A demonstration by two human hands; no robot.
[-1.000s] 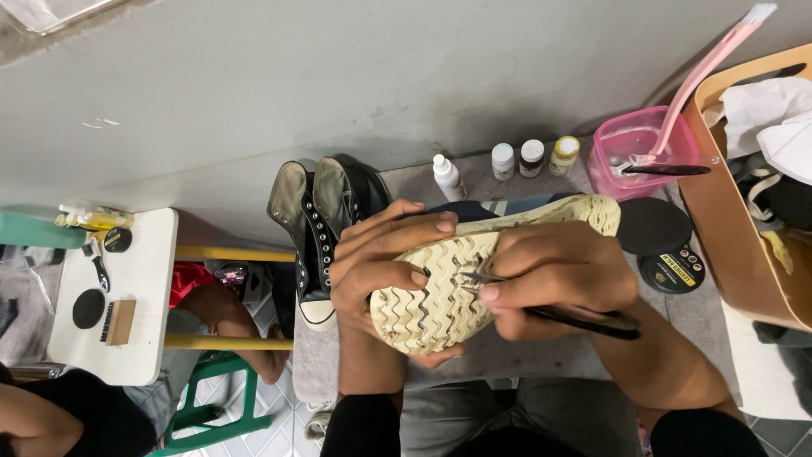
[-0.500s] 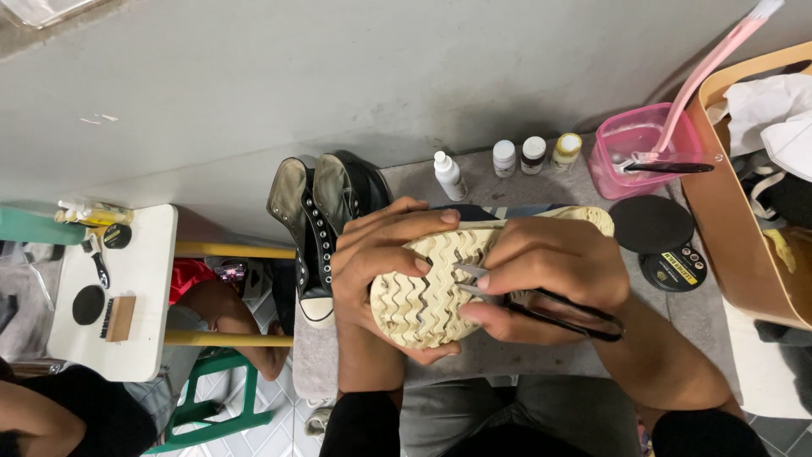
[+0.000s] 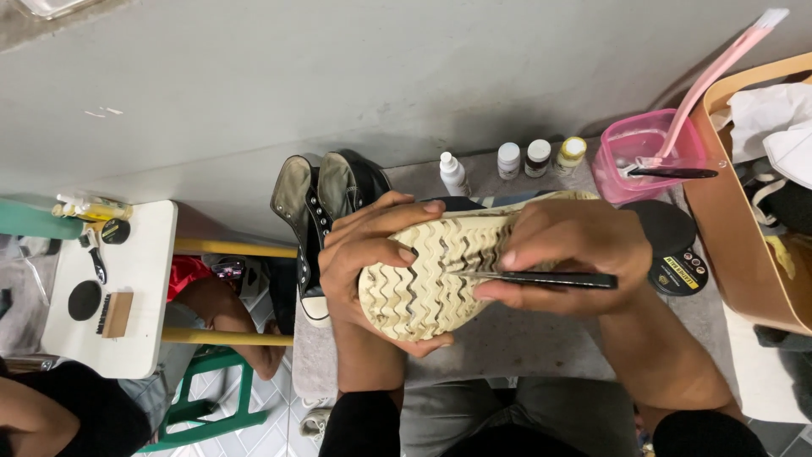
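Grey wall (image 3: 338, 85): fills the upper half of the frame.

Grey work surface (image 3: 524, 347): centre, running from the wall down to the person's lap.

Tan bag (image 3: 744, 254): right edge, open, with white cloth (image 3: 774, 118) in its mouth.

White small table (image 3: 135, 288): left of frame, with yellow rails; carries a wooden brush (image 3: 114, 315), round black tins and a black-handled tool. Another person's leg shows beside it over a green stool (image 3: 211, 398).

Pair of black high-top sneakers (image 3: 321, 211): upper centre, standing against the wall, just left of the hands.

Shoe (image 3: 431, 279): centre of frame, turned sole-up, cream rubber with a zigzag tread, held above the work surface.

Left hand (image 3: 372, 254): closed around the heel end of the shoe, fingers over the top edge, thumb on the sole.

Right hand (image 3: 575, 254): pinched shut on a thin black tool (image 3: 550, 279), its pointed tip touching a tread groove near the middle of the sole.

Pink plastic tub (image 3: 647, 152): upper right, by the wall, with a long pink handle (image 3: 719, 63) leaning out and a black brush across its rim.

Round black tin (image 3: 681, 271): right of centre, half behind the right hand.

Four small bottles (image 3: 537, 156): in a row against the wall, upper centre right; one white with a spout, the others capped.
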